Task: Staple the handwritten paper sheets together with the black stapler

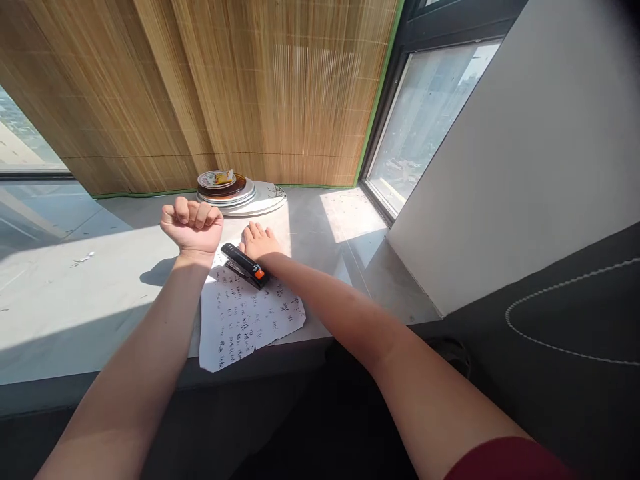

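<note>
My left hand (193, 225) is raised over the windowsill, curled into a fist with the inner wrist toward me. Nothing shows in it. Lying flat with its fingers stretched out, my right hand (261, 241) rests at the far edge of a handwritten sheet of paper (235, 320). A black stapler (245, 265) with an orange patch lies slantwise on the sheet, right beside my right hand. The paper's near edge juts past the sill's front edge, and its far part is partly hidden by the stapler and my hand.
Behind my hands stand stacked plates (227, 190), a small yellow packet (224, 177) on top. A bamboo blind (250, 87) hangs at the back. To the right are a window (420, 120), a white slanted wall (525, 167) and a beaded cord (550, 280).
</note>
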The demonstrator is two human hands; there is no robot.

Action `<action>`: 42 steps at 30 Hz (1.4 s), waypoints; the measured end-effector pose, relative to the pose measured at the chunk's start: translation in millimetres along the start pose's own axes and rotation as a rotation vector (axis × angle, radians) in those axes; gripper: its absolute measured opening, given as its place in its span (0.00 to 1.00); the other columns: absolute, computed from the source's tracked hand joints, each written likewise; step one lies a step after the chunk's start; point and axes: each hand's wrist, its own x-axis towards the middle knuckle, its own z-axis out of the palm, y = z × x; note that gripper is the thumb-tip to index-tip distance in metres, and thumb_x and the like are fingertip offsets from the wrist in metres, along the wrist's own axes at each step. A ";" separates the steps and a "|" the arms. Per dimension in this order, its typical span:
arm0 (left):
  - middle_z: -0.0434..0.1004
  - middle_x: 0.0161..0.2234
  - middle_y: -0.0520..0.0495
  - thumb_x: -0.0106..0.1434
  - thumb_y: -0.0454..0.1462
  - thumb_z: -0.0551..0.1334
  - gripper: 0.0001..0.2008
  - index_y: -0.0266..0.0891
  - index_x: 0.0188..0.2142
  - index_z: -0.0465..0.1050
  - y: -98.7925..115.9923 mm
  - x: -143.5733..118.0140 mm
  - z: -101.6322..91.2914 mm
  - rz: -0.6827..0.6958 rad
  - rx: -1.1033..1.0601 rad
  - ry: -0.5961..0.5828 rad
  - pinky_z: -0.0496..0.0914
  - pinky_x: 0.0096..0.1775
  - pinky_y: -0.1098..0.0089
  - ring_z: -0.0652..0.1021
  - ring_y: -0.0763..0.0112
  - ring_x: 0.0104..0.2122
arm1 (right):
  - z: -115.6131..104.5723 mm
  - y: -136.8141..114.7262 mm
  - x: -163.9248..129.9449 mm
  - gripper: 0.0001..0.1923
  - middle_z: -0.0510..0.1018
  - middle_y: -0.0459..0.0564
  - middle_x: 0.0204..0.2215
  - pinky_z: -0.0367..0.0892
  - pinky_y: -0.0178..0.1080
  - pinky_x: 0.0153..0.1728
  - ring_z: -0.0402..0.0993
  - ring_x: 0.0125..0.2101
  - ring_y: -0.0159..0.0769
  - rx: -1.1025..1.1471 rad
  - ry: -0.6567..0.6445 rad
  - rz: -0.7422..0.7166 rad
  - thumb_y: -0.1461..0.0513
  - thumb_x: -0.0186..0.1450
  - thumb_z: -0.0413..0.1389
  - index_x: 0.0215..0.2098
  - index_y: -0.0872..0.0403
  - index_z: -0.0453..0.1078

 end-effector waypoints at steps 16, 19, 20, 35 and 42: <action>0.56 0.19 0.53 0.61 0.35 0.63 0.07 0.43 0.27 0.69 -79.0 -33.8 -5.4 -0.431 1.032 -0.166 0.49 0.23 0.67 0.54 0.71 0.19 | -53.3 132.8 -65.2 0.38 0.48 0.69 0.82 0.42 0.57 0.80 0.42 0.82 0.55 -0.033 0.108 0.223 0.53 0.81 0.43 0.80 0.68 0.53; 0.68 0.23 0.50 0.60 0.35 0.63 0.03 0.43 0.30 0.74 -93.3 -41.4 -11.3 -0.369 1.482 -0.326 0.56 0.27 0.65 0.65 0.66 0.22 | -56.9 143.5 -67.4 0.33 0.58 0.69 0.79 0.50 0.59 0.78 0.51 0.80 0.57 0.055 0.218 0.189 0.55 0.79 0.48 0.76 0.64 0.61; 0.71 0.25 0.49 0.60 0.34 0.63 0.03 0.43 0.30 0.74 -95.9 -41.8 -12.4 -0.337 1.623 -0.369 0.59 0.30 0.64 0.68 0.64 0.25 | -59.9 145.2 -69.5 0.29 0.65 0.68 0.76 0.55 0.58 0.76 0.57 0.77 0.56 0.104 0.273 0.149 0.55 0.79 0.48 0.73 0.61 0.66; 0.81 0.35 0.45 0.67 0.37 0.59 0.09 0.47 0.43 0.78 -98.9 -47.4 -2.7 -0.358 2.106 -0.533 0.66 0.37 0.61 0.78 0.54 0.34 | -114.8 128.6 -114.0 0.09 0.76 0.47 0.31 0.61 0.43 0.36 0.69 0.34 0.39 0.297 0.027 -0.212 0.57 0.64 0.67 0.38 0.51 0.76; 0.77 0.34 0.44 0.69 0.36 0.59 0.08 0.47 0.41 0.77 -100.9 -43.0 -10.2 -0.309 2.083 -0.559 0.65 0.39 0.60 0.75 0.53 0.34 | -113.9 138.1 -111.8 0.15 0.85 0.49 0.41 0.69 0.48 0.49 0.77 0.46 0.46 0.324 0.124 -0.213 0.59 0.63 0.67 0.49 0.48 0.86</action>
